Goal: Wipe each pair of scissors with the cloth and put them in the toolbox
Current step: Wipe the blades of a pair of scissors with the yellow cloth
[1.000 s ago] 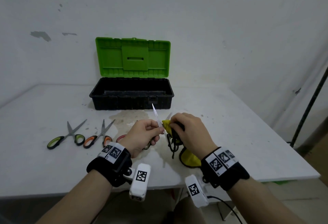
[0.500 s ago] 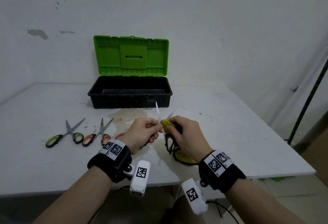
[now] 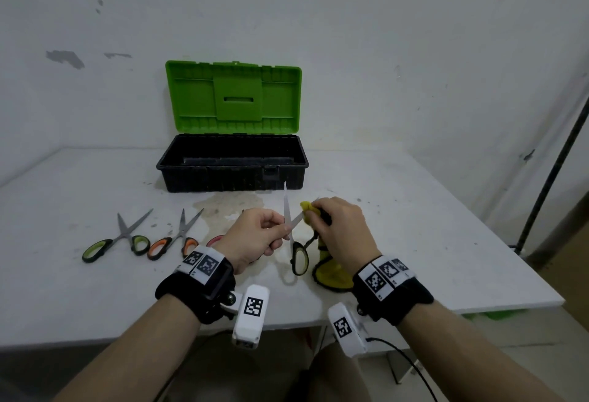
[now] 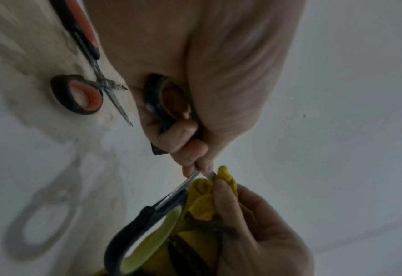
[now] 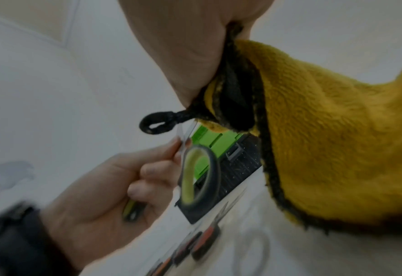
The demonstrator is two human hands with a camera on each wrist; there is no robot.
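Note:
My left hand [image 3: 282, 228] holds a pair of green-handled scissors [image 3: 299, 258] above the table, blades spread. One blade [image 3: 285, 202] points up. My right hand [image 3: 317, 213] grips the yellow cloth [image 3: 330, 275] bunched round the other blade, and the cloth's tail hangs down to the table. In the left wrist view my left hand [image 4: 195, 168] curls through one handle loop and pinches the scissors [image 4: 145, 237] near the pivot, next to the cloth [image 4: 207, 201]. The right wrist view shows the cloth [image 5: 336, 149] and the free handle loop [image 5: 199, 177]. The toolbox [image 3: 232, 178] stands open behind, green lid [image 3: 232, 95] upright.
Green-handled scissors [image 3: 118, 239] and orange-handled scissors [image 3: 173, 239] lie on the white table [image 3: 430, 226] to the left. A red handle [image 3: 216, 239] shows behind my left wrist. A wall stands behind the toolbox. A dark pole [image 3: 554, 162] leans at the right.
My right hand has slid the cloth a little further up the blade. The left hand keeps its hold, and the free blade now stands more upright.

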